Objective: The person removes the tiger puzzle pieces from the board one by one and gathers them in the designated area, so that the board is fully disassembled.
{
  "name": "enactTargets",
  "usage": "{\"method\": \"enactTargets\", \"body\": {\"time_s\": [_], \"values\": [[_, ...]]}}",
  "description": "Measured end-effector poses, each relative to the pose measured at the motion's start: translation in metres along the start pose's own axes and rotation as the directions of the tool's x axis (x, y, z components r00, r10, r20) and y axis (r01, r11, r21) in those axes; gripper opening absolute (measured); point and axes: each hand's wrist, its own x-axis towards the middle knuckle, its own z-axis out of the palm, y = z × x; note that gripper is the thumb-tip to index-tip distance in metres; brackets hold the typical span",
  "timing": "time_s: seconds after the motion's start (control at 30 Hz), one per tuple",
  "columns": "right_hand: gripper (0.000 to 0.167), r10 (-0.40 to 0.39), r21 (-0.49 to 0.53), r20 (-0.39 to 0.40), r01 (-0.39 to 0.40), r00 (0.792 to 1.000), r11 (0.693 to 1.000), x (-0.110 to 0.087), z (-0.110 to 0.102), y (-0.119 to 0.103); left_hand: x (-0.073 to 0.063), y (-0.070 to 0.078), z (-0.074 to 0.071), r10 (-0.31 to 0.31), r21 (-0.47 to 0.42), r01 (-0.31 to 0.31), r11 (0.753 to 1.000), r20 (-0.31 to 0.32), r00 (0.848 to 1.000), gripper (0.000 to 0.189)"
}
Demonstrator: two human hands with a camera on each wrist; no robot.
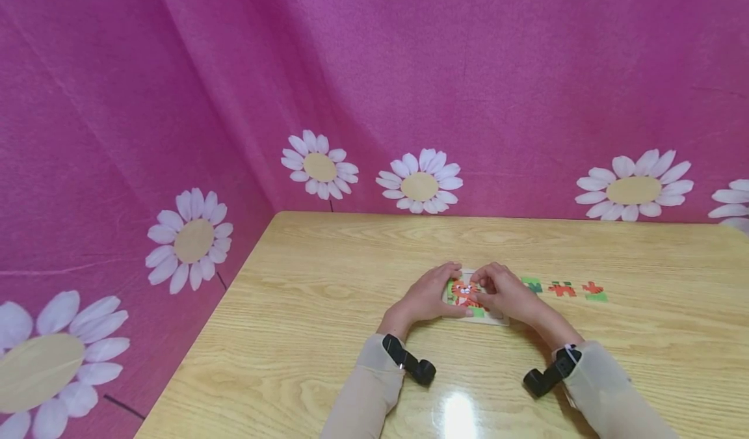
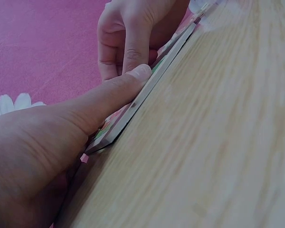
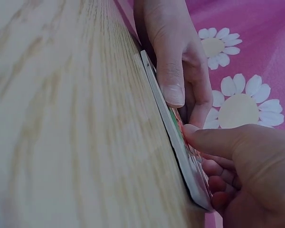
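Note:
A small jigsaw board [image 1: 494, 320] with a pale frame and an orange tiger picture [image 1: 465, 291] lies flat on the table. My left hand [image 1: 428, 294] grips its left side, the thumb [image 2: 128, 80] along the near edge and the fingers at the far edge. Over the right part of the picture, my right hand [image 1: 510, 294] has thumb and fingers bent together, pinching a puzzle piece that they mostly hide. In the right wrist view its thumb [image 3: 213, 141] is low against the picture, close to the left thumb [image 3: 172, 90].
To the right of the board lie a green puzzle piece [image 1: 532, 285], an orange one [image 1: 562, 289] and an orange-and-green one [image 1: 595, 291] in a row. The wooden table [image 1: 292, 335] meets a pink cloth [image 1: 497, 68] with daisies behind and at left.

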Motion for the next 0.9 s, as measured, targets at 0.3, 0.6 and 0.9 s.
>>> {"method": "enactTargets", "body": {"time_s": [0.3, 0.6, 0.9], "values": [[0.025, -0.072, -0.065, -0.066, 0.068, 0.995, 0.996, -0.005, 0.002, -0.001, 0.000, 0.000, 0.000, 0.006, -0.008, -0.006, 1.000, -0.009, 1.000, 0.076], [0.028, -0.142, -0.119, -0.182, 0.122, 0.973, 0.985, -0.009, 0.011, 0.001, 0.000, 0.001, 0.000, -0.003, 0.002, 0.003, 1.000, -0.004, 1.000, 0.077], [0.029, -0.187, -0.063, -0.241, 0.176, 0.952, 0.982, -0.015, 0.015, 0.003, 0.000, 0.001, 0.000, -0.004, -0.001, 0.004, 1.000, -0.007, 1.000, 0.078]]}}
